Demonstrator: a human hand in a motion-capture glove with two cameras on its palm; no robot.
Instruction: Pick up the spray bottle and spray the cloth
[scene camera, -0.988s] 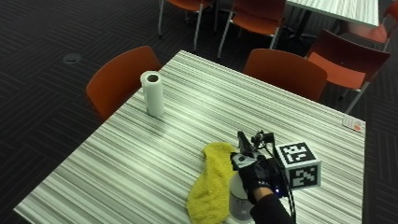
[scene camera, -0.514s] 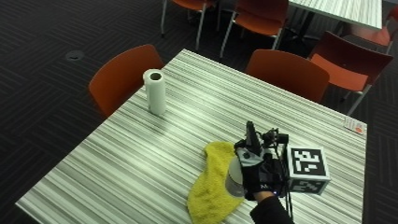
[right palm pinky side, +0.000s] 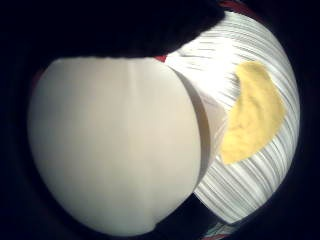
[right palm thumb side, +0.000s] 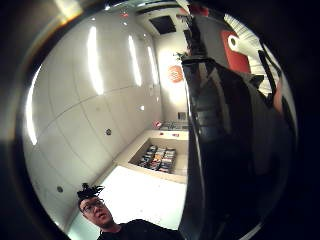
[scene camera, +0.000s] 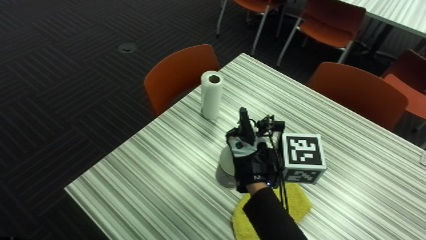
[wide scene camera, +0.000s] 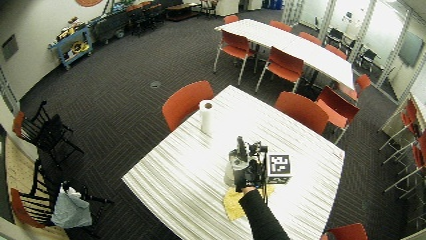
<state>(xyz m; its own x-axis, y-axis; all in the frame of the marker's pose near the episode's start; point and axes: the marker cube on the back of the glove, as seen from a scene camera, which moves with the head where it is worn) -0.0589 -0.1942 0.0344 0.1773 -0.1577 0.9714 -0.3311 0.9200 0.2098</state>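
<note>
Gripping the spray bottle (scene camera: 229, 167), my gloved right hand (scene camera: 247, 156) has its fingers curled round the pale body, just below the dark spray head that rises above my knuckles. In the outside view the bottle looks upright on the striped worktop (scene camera: 166, 165), or barely off it; I cannot tell which. Beside it, nearer me, lies the yellow cloth (scene camera: 269, 215), partly covered by my sleeve. A paper towel roll (scene camera: 211, 95) stands well apart, by the worktop's far edge.

I judge the bottle to be rigid, smooth plastic, likely slippery under a glove and bottom-heavy if full; its fill level cannot be read. Holding high at the neck should put a finger on the trigger. The trigger and nozzle direction are hidden behind my hand. The little-finger palm view is mostly filled by the bottle's wall, the cloth showing beyond it.
</note>
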